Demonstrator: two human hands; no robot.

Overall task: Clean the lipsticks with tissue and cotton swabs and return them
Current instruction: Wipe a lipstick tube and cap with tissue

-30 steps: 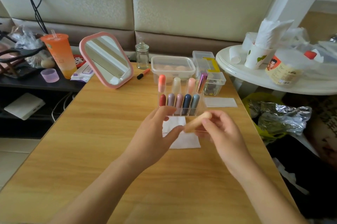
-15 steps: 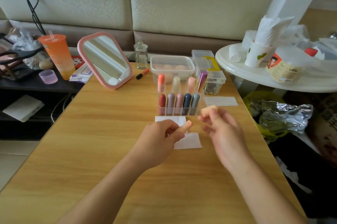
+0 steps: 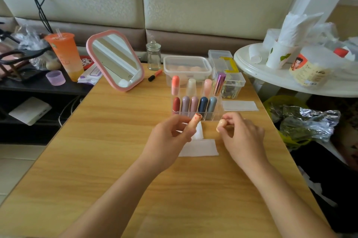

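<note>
Lipstick point(image 3: 195, 122) uncapped, gripped by left hand point(image 3: 170, 137) | cap point(image 3: 220, 125) pinched in right hand point(image 3: 242, 137)

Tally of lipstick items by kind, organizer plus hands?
Capped lipsticks, back row of the organizer: 4
Capped lipsticks, front row: 5
Uncapped lipstick, held by the left hand: 1
Loose cap, held by the right hand: 1
Total: 11
</note>
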